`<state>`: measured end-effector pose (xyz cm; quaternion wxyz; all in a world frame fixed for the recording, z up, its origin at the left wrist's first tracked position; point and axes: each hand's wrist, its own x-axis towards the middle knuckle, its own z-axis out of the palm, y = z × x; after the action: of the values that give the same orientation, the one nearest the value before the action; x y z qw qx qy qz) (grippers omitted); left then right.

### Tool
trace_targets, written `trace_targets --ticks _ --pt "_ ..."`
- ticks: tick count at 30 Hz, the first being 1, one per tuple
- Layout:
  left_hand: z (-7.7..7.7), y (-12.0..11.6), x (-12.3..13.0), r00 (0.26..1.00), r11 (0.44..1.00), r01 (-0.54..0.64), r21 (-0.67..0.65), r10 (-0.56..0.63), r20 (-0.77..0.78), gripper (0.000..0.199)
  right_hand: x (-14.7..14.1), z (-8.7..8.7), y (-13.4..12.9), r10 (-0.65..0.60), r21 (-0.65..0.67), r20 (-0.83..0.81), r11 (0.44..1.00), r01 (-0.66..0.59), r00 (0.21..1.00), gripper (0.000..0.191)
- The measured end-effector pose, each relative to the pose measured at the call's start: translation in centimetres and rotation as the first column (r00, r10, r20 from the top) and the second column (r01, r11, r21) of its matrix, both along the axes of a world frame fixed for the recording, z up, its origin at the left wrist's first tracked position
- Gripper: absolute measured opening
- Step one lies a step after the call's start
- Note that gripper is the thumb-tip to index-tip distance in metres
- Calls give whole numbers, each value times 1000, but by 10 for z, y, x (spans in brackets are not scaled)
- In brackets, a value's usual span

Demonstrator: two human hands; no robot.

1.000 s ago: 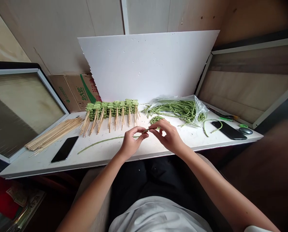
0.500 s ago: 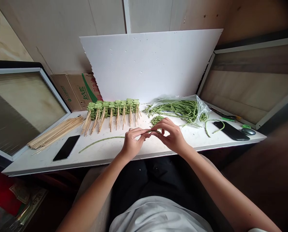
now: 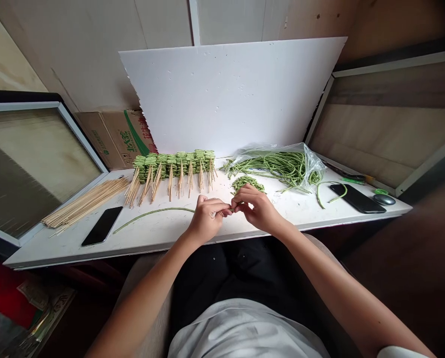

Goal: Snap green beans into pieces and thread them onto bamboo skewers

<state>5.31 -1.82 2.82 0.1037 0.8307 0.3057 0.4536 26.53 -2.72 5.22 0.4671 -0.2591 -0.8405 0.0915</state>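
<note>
My left hand [image 3: 206, 220] and my right hand [image 3: 258, 210] meet at the fingertips above the white table [image 3: 163, 243]. My left fingers pinch a long green bean [image 3: 155, 213], which trails left across the table. A thin bamboo skewer tip [image 3: 221, 214] shows between my hands, and my right fingers seem to grip it. A short woven section of green bean [image 3: 247, 184] sits right behind my right hand. Where the bean meets the skewer is hidden by my fingers.
A row of bean-woven skewers [image 3: 173, 166] stands along the white foam board [image 3: 230, 94]. Loose beans lie in a plastic bag [image 3: 278, 166]. A bundle of bare skewers [image 3: 86, 201] and a phone [image 3: 102, 226] lie left; another phone [image 3: 357, 198] lies right.
My hands have drawn closer together, fingertips now meeting. The free end of the long bean has shifted slightly left along the table.
</note>
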Motion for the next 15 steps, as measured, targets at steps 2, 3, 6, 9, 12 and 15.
trace_targets --ticks 2,3,6,9,12,15 --pt "-2 3 0 999 999 30 -16 -30 -25 30 2 0 2 45 -72 31 997 -42 999 28" --pt "-3 4 0 998 999 45 -25 -46 -32 31 3 0 2 63 -113 37 992 -59 997 26" --pt "-5 8 -1 995 992 100 -70 -102 -21 29 8 0 7 98 -205 3 974 -95 995 17" --pt "-8 13 -3 980 972 198 -124 -192 57 24 18 -5 18 97 -271 -72 956 -113 993 22" --pt "-12 21 -7 949 933 288 -216 -248 195 21 38 -17 37 20 -340 -166 937 -76 986 37" --pt "-14 26 -10 942 907 285 -310 -205 267 20 55 -36 56 -142 -341 -65 934 112 988 37"
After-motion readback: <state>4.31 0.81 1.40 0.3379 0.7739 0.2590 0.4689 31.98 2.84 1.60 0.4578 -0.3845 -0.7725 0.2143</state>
